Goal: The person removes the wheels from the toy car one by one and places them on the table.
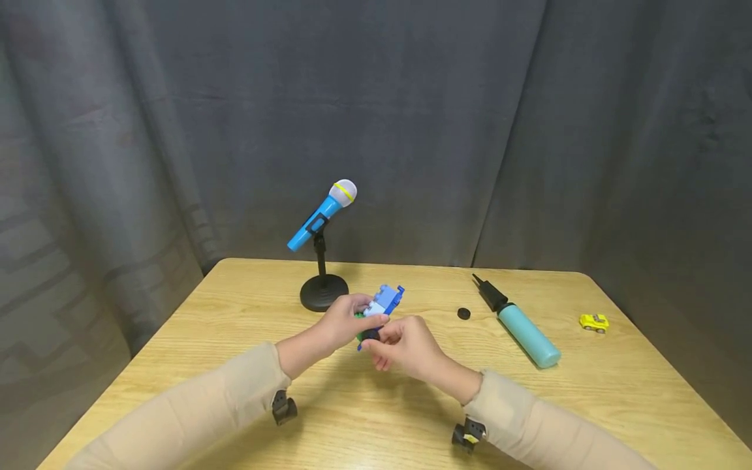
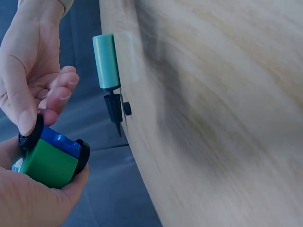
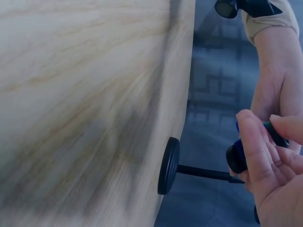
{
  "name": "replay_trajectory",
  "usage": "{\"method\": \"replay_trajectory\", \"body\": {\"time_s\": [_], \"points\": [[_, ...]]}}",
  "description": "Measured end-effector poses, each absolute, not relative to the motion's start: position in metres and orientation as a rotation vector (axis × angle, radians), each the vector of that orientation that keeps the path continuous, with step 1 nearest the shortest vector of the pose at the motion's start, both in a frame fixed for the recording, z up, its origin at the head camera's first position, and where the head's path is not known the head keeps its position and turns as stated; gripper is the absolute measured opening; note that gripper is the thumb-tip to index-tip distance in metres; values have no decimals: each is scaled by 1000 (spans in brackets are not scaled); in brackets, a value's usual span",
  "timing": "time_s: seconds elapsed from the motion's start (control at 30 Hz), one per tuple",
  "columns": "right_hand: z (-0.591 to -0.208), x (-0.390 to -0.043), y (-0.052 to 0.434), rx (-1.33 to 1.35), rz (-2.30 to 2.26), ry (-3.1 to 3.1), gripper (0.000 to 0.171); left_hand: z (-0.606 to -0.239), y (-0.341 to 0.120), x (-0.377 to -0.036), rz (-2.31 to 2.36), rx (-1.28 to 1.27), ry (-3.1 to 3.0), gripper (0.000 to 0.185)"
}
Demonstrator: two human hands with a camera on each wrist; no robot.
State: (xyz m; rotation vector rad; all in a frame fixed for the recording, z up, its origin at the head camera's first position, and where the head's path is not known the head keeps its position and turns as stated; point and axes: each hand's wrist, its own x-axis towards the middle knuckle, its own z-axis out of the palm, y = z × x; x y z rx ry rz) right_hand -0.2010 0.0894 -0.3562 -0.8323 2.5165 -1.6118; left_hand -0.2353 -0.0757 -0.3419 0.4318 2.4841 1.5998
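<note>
My left hand (image 1: pixel 343 321) grips a toy truck (image 1: pixel 384 300) above the middle of the table. The truck has a light-blue body, darker blue parts, a green block (image 2: pixel 52 163) and black wheels. At one end, my right hand (image 1: pixel 411 346) pinches a black wheel (image 2: pixel 32 134) with its thumb and a finger; the other fingers are loosely curled. Another black wheel (image 2: pixel 83 155) shows at the opposite side of the green block in the left wrist view. The fingers hide part of the truck in the right wrist view.
A blue toy microphone (image 1: pixel 317 222) stands tilted on a black stand (image 1: pixel 324 292) at the back. To the right lie a small black disc (image 1: pixel 464 314), a teal hand pump (image 1: pixel 529 334) with a black nozzle, and a yellow toy car (image 1: pixel 594 322). Grey curtains (image 1: pixel 376 130) surround the table.
</note>
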Motion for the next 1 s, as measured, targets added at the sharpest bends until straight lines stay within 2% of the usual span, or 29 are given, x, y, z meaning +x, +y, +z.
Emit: {"method": "replay_trajectory", "body": {"time_s": [0.27,0.5,0.8,1.0], "points": [[-360,-196,93,-888,-1577,2549,28,-342,-74,-228,1587,470,2444,37],[-360,-193,92,-937,-1521,2606,25,-344,-73,-228,1573,489,2472,36],[-356,-197,100,-920,-1460,2478,23,-347,-75,-233,1576,466,2450,39],[-352,-205,114,-803,-1533,2216,26,-346,-76,-236,1613,377,2465,51]]}}
